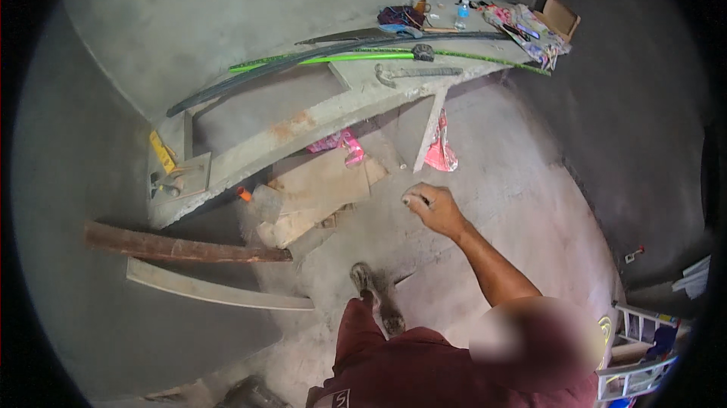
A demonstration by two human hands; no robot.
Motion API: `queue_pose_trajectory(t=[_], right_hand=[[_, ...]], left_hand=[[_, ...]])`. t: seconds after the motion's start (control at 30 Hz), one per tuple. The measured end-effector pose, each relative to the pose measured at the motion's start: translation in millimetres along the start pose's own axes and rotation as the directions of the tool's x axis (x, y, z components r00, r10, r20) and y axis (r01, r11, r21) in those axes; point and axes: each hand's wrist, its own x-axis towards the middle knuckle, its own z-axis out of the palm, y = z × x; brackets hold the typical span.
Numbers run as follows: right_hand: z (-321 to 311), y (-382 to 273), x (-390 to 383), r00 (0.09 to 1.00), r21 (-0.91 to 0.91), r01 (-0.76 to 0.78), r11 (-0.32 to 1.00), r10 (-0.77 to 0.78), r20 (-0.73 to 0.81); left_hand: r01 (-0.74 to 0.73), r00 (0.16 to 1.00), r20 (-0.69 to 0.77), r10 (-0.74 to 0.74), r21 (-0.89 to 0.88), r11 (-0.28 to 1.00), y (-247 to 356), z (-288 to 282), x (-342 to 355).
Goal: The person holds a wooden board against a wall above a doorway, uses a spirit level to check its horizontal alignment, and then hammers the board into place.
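Note:
My right hand (430,209) is raised in the middle of the view, thumb and fingers closed round something small that I cannot make out. It appears over the pale floor, in front of the concrete ledge (280,128), near a pink plastic bag (441,152) by the ledge's slanted support. On the ledge lie long dark strips (250,75), green bars (333,58), a hammer (416,72) and, at the left end, a yellow level (161,150) and small tools (165,187). My left hand is out of view.
Flat boards (318,192) lie below the ledge. A brown plank (189,244) and a pale board (219,287) are at the left. A bottle (462,14) and cloths stand or lie on the ledge's right end. A stepladder (636,381) is at the lower right.

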Motion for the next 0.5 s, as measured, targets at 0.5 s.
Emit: queue_pose_trajectory(t=[0.5], right_hand=[[-93,211,329,0.997,-0.571,0.073,0.818,-0.042,0.067]], left_hand=[[-0.710,0.678,-0.219,0.702,0.052,0.702,411,151,70]])
